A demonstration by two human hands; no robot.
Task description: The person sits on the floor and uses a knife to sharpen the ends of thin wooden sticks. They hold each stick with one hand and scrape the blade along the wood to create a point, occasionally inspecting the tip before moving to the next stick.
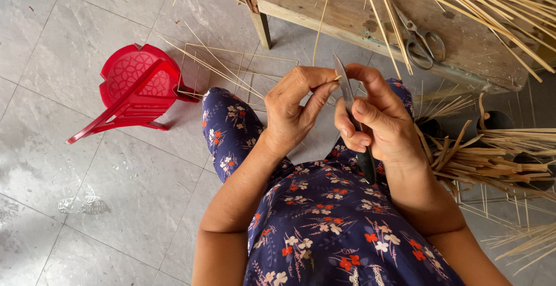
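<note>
My left hand point(296, 107) pinches the lower end of a thin bamboo strip point(323, 21) between thumb and fingers; the strip runs up past the bench edge. My right hand point(379, 121) grips a knife point(344, 83) with a dark handle, blade pointing up and touching the strip at my left fingertips. Both hands hover above my lap, which is covered in dark blue flowered cloth point(324, 216).
A worn wooden bench point(324, 2) stands ahead with scissors point(421, 40) and many bamboo strips point(492, 8) on it. A red plastic stool point(134, 89) lies tipped on the grey tile floor at left. Bundles of split bamboo point(492, 158) pile up at right.
</note>
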